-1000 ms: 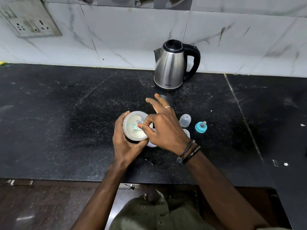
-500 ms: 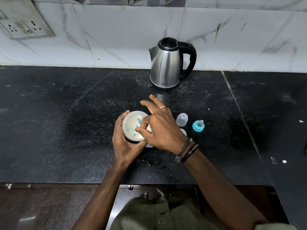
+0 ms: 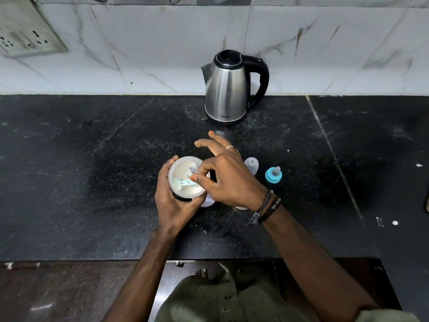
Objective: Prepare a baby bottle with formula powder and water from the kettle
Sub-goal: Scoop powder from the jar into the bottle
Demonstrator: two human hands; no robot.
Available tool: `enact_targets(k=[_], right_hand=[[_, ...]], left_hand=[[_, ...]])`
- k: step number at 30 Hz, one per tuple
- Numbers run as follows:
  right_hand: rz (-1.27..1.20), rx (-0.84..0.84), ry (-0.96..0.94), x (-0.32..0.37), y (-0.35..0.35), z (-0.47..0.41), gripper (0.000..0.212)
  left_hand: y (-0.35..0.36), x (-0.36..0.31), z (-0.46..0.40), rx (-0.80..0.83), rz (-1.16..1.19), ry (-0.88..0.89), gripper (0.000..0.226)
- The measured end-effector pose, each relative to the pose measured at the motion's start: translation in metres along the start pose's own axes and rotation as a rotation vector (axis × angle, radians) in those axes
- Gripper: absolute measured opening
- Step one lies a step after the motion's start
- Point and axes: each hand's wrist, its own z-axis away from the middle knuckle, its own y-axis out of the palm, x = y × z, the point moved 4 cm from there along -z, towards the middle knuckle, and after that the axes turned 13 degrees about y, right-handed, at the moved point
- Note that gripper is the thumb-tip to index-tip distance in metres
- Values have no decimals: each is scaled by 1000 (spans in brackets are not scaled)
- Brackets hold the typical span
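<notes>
the left hand (image 3: 173, 205) grasped the open tin (image 3: 185, 176) on the table (image 3: 69, 182), in front of the kettle (image 3: 226, 89). the right hand (image 3: 228, 180) pinched the scoop (image 3: 185, 183) inside it, its handle running toward the right. the bottle (image 3: 207, 202) showed only as a rim just right of the tin, under the right hand, so that hand lay nearer for tipping powder in.

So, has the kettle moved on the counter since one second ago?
No. The kettle stands at the same spot against the wall's tile seam; only the camera shifted.
</notes>
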Motion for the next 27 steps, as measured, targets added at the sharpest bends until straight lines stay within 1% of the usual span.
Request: enact_targets(k=[4,8,12,18,21,24,27], right_hand=[[-65,-30,7,-9,-6,-2,16],[-54,-52,6,-13,-8,-1,18],[-96,18,-15,-12,-4,1,15],[-133,44,-20,-12,-2,1,14],[-107,37,-25,-13,-4,2,14],[-151,91,-26,-11,-4,3,12],[-87,85,-37,-11,-3,4,13]], left_hand=[[2,-2,0,-1,3,-23,88],[3,-3,1,16,0,-23,88],[5,-6,2,26,-4,-33,88],[4,-7,5,21,-4,-36,88],[4,-8,7,24,-12,-39,87],[4,-7,7,19,-16,-46,88],[4,-6,8,19,-24,-45,89]])
